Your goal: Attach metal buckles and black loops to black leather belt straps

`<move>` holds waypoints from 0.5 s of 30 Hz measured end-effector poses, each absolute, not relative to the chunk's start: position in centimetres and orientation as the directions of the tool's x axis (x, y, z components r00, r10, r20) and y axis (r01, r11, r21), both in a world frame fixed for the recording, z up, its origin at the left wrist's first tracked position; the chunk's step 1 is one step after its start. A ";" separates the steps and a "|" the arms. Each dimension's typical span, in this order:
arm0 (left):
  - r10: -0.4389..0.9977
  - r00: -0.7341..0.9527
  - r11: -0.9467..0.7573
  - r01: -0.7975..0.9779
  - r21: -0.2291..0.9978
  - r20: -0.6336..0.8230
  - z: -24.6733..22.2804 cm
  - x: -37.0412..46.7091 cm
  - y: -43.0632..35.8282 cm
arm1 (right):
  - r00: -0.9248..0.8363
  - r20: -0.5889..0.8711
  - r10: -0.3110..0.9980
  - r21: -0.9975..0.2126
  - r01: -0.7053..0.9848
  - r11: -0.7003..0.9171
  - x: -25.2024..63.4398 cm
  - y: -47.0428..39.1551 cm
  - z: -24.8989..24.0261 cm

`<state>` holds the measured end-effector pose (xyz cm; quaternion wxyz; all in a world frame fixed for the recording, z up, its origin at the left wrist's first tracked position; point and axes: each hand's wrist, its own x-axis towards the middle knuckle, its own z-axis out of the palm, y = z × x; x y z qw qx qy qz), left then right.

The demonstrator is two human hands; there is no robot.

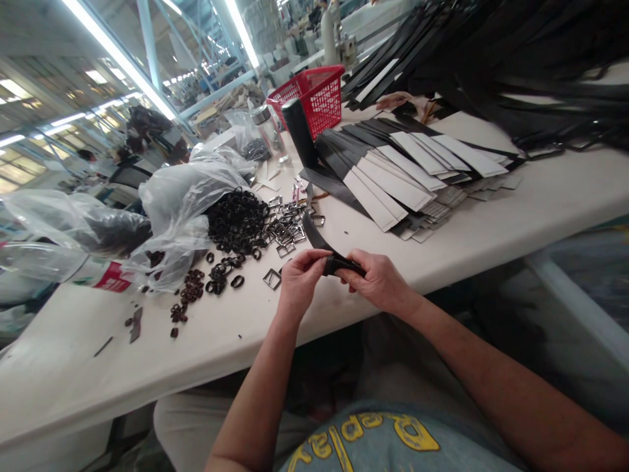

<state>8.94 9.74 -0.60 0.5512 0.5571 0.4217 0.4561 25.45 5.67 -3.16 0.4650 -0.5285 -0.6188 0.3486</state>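
Note:
A black strap (pixel 318 237) is held between my two hands just above the table's front edge. My left hand (pixel 303 274) pinches it near a dark loop (pixel 330 265) around the strap. My right hand (pixel 377 280) has its fingers closed on the strap's other part, close beside the left. The strap's free end curves up and away to the left. Near my left hand a metal buckle frame (pixel 272 278) lies on the table. Beyond it are loose metal buckles (pixel 287 226) and a heap of black loops (pixel 238 219).
Stacked black-and-white strips (pixel 393 167) and a large pile of black straps (pixel 472 59) cover the right side. Behind stand a red basket (pixel 324 98), a black cylinder (pixel 299 133) and a glass bottle (pixel 271 134). Leftward lie plastic bags (pixel 181 190), a clear bottle (pixel 54 262) and brown loops (pixel 191 286).

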 end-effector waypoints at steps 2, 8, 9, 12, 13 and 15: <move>0.970 0.242 -0.030 -0.040 0.999 0.039 -0.9 8.7 9.6 | -0.003 0.177 0.984 -0.948 0.270 0.171 25.5 5.7 -2.9; 0.965 0.264 0.043 -0.170 0.985 0.003 -1.5 9.1 8.8 | -0.018 0.157 0.987 -0.973 0.171 0.157 25.6 5.8 -2.4; 0.966 0.260 0.049 -0.174 0.983 -0.002 -1.5 9.3 8.7 | -0.027 0.160 0.987 -0.974 0.160 0.163 25.7 5.8 -2.4; 0.968 0.251 0.056 -0.169 0.984 -0.012 -1.8 9.9 8.4 | -0.057 0.169 0.984 -0.976 0.130 0.175 26.1 5.9 -2.2; 0.969 0.246 0.049 -0.155 0.987 -0.010 -2.0 10.1 8.3 | -0.071 0.174 0.982 -0.975 0.127 0.182 26.2 5.9 -2.1; 0.974 0.223 -0.018 -0.093 0.995 0.038 -2.2 10.3 8.2 | -0.102 0.191 0.976 -0.967 0.149 0.205 26.5 6.0 -2.0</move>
